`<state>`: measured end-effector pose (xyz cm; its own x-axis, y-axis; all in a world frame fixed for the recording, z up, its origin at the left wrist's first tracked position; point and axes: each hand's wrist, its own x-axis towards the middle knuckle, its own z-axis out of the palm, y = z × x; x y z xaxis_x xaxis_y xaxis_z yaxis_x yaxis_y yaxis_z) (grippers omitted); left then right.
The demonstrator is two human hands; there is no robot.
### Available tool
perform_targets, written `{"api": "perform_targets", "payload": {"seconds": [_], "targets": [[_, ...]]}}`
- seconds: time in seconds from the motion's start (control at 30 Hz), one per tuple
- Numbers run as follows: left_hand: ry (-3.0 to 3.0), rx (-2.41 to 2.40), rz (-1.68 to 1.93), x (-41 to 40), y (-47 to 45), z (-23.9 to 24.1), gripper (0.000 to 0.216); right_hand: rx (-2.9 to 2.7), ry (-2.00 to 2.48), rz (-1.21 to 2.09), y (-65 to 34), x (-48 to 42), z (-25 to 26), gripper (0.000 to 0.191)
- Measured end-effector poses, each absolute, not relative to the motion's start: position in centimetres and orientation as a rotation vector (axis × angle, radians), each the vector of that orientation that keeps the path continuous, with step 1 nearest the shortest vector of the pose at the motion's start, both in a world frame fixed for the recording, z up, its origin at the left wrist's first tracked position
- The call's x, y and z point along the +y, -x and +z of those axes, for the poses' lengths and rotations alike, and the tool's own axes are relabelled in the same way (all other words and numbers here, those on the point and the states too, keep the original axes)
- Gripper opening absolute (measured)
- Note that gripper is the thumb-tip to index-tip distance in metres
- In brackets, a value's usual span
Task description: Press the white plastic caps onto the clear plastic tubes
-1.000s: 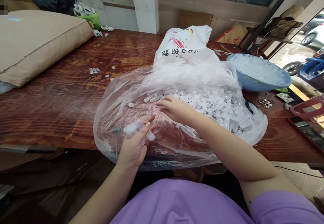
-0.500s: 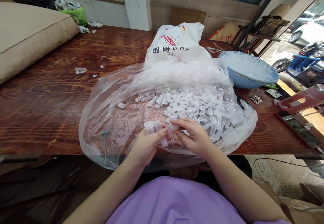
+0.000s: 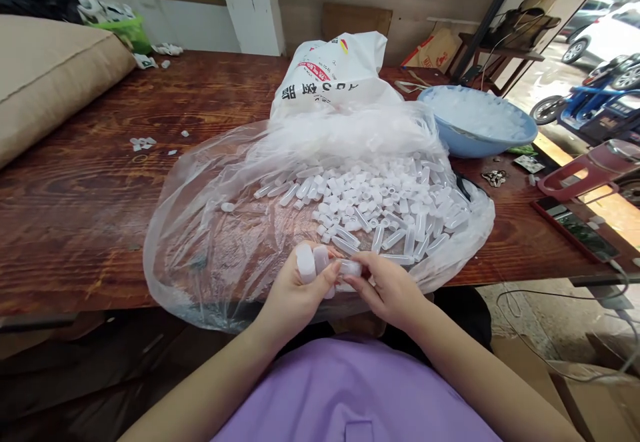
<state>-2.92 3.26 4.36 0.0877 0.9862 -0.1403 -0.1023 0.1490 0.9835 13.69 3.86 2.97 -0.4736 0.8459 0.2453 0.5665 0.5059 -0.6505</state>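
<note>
Pinching tube (image 3: 351, 268) w/ R hand (image 3: 391, 290)

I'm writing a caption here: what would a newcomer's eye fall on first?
Probably the heap of whitish pieces, spread on clear plastic on the table. In front, the left hand holds several pieces and the right hand pinches another. Behind, to the right, stands a blue bowl of whitish stuff.

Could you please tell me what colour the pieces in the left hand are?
The pieces are a milky, translucent white, seen best in the head view.
</note>
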Motion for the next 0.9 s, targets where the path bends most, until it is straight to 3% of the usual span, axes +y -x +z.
{"api": "perform_targets", "payload": {"seconds": [0.1, 0.23, 0.3, 0.57, 0.67, 0.77, 0.9], "targets": [[-1.167, 1.215, 1.177, 2.7, 2.2, 4.7, 0.018, -2.135, 1.208, 0.826, -13.8, 3.3, 2.8, 0.037], [-1.334, 1.234, 1.283, 2.0, 1.7, 4.6, 0.014, -2.145, 1.11, 0.439, -14.1, 2.8, 3.2, 0.029], [-1.358, 1.216, 1.355, 1.7, 1.4, 4.5, 0.013, -2.129, 1.103, 0.41, -13.9, 2.5, 3.2, 0.03], [-1.53, 1.189, 1.371, 1.1, 0.8, 3.9, 0.013, -1.325, 1.149, 1.547, -11.7, 1.1, 2.0, 0.048], [-1.636, 1.146, 1.284, 1.1, 1.1, 3.2, 0.012, -1.355, 1.121, 1.795, -12.8, 0.9, 2.3, 0.051], [-1.647, 1.118, 1.131, 0.7, 1.2, 2.7, 0.009, -1.727, 1.199, 1.595, -15.6, 0.8, 2.8, 0.047], [-1.727, 0.891, 0.765, 0.1, 0.0, 2.0, 0.007, -1.958, 1.598, 0.866, -19.8, 2.5, 3.1, 0.034]]}}
